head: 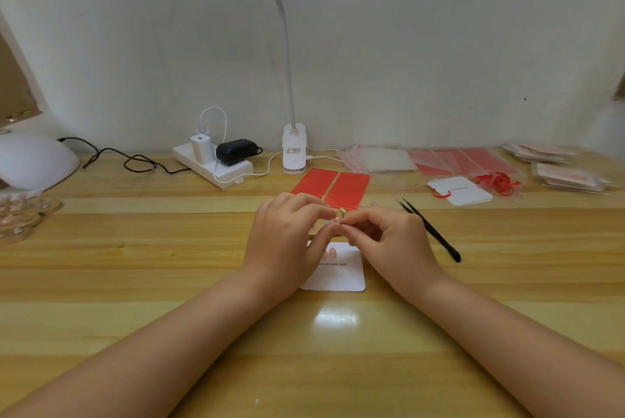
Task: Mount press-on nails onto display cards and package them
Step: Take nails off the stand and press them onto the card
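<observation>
Both hands are meeting just above the far edge of the display card (338, 274): the left hand (284, 241) and right hand (389, 241) are each pinching the same small press-on nail (338, 218) at the fingertips. Two nails are already sitting on the card. A slipping pinch is risking a dropped nail or crooked placement.

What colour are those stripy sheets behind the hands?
Red sheets, with thin white lines; the head view shows them.

Two bare forearms — no sleeves; left hand (282, 235) and right hand (392, 241) ungloved, ringless.
</observation>
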### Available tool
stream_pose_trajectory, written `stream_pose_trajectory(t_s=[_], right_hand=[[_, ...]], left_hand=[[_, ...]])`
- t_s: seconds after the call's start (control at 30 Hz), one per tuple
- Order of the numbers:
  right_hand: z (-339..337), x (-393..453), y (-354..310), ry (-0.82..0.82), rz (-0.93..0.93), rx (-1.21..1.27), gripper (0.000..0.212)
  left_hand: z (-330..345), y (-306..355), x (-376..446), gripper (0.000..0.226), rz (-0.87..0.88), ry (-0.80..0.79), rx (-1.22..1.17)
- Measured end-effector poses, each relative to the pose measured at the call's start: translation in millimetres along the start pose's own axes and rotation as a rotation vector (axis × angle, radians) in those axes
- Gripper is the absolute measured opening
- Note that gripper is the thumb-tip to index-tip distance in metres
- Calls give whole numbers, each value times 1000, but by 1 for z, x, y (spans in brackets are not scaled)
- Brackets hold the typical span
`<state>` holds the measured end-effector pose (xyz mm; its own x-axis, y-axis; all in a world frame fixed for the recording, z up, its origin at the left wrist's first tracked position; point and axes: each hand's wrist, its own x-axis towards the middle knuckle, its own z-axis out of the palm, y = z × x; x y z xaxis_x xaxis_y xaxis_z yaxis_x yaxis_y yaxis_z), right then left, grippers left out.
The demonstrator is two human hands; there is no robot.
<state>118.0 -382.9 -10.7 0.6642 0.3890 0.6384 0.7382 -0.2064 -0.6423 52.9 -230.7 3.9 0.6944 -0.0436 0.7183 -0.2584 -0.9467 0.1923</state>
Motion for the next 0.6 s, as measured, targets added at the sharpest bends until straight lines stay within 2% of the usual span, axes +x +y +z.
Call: stream_pose_trajectory(t_s=[0.23,0.43,0.6], right_hand=[[0,0,1,-11,0,-23,6],[3,-1,-4,-16,-13,7,4],[3,0,-3,-34,-2,16,4]], left_hand=[[-1,-1,1,11,-13,12,4],[4,-2,3,10,-248,22,-167],[6,0,2,11,-371,39,-332]])
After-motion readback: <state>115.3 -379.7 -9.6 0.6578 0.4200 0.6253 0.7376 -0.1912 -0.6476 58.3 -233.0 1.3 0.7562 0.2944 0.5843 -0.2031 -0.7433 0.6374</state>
